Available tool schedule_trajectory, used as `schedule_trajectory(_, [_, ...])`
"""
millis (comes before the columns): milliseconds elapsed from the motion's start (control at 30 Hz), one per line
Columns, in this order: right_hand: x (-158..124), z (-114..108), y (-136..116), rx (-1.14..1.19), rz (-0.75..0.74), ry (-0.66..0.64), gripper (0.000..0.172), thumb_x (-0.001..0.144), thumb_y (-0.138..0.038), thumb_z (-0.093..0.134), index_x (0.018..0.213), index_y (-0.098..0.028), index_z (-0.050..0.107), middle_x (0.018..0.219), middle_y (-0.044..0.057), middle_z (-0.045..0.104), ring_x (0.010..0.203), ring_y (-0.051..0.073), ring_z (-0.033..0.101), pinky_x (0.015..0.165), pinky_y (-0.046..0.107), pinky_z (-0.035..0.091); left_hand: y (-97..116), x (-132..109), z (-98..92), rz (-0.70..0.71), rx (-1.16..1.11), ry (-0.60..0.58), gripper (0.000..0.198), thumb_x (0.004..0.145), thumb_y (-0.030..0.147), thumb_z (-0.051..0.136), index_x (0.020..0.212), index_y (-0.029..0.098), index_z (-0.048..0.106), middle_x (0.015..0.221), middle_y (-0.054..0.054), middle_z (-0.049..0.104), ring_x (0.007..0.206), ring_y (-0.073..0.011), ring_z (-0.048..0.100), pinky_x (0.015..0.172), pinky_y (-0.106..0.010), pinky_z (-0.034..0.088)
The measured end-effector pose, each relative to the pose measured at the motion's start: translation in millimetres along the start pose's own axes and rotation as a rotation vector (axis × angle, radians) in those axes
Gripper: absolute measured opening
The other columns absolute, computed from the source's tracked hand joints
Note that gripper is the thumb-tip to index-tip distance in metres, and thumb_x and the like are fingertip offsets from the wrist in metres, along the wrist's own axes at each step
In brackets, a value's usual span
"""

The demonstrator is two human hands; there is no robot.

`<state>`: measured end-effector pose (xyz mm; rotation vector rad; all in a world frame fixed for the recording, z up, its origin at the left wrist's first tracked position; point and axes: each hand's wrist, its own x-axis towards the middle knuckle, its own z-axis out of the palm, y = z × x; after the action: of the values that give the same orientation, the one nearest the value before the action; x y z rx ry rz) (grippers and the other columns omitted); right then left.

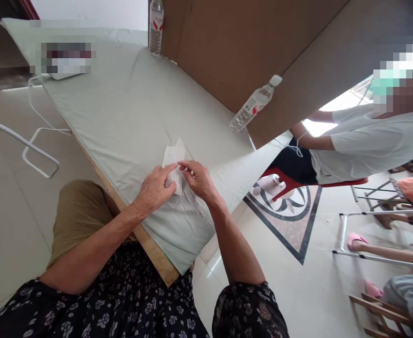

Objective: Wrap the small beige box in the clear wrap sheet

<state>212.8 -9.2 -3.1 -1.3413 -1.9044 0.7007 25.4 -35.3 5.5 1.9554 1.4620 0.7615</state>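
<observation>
A crumpled white tissue (175, 152) lies on the pale cloth near the table's corner, partly under my hands. My left hand (154, 188) rests over its left side. The index finger reaches across the tissue, and a gap shows between it and the thumb; the other fingers are mostly hidden. From the other side comes my right hand (199, 180), its bent index fingertip close to the left one. Its thumb stands a little apart from the index finger. No object can be made out between the fingertips of either hand.
A large brown cardboard sheet (224, 47) stands at the back. Clear plastic bottles stand by it, one upright (156, 28) and one that looks tilted (252, 108). A blurred white item (69, 65) lies far left, near white cables (34, 143). A person in a white shirt (368, 141) sits at right.
</observation>
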Motion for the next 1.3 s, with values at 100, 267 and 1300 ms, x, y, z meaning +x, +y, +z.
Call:
schedule_trajectory(100, [8,4,4,-0.066,-0.009,-0.044,0.032,0.086,-0.012,0.057,0.106,-0.024,0.079,0.098,0.004,0.08,0.094,0.019,0.067,0.097,0.038,0.052,3,2,-2.1,-0.029,0.093,-0.045,0.041,0.085,0.024,0.058,0.121,0.022,0.077,0.092,-0.005,0.061,0.078,-0.0199,0.062,0.081,-0.034,0.055])
schedule_trajectory(267, [15,-3,12,0.126,0.268,0.153,0.025,0.087,-0.031,0.063,0.106,-0.018,0.076,0.096,0.005,0.077,0.074,0.014,0.065,0.072,0.031,0.055,3,2,-3.3,-0.046,0.103,-0.07,0.039,0.086,0.027,0.059,0.118,0.019,0.079,0.095,-0.007,0.064,0.082,-0.021,0.065,0.087,-0.036,0.057])
schedule_trajectory(1300, [-40,6,-25,0.243,-0.087,-0.017,0.019,0.098,-0.035,0.065,0.101,-0.031,0.083,0.117,0.005,0.08,0.116,0.022,0.073,0.109,0.045,0.056,-16,-4,-2.0,0.096,-0.066,0.083,0.042,0.082,0.03,0.075,0.121,0.02,0.061,0.126,-0.012,0.06,0.122,-0.0271,0.057,0.106,-0.042,0.05])
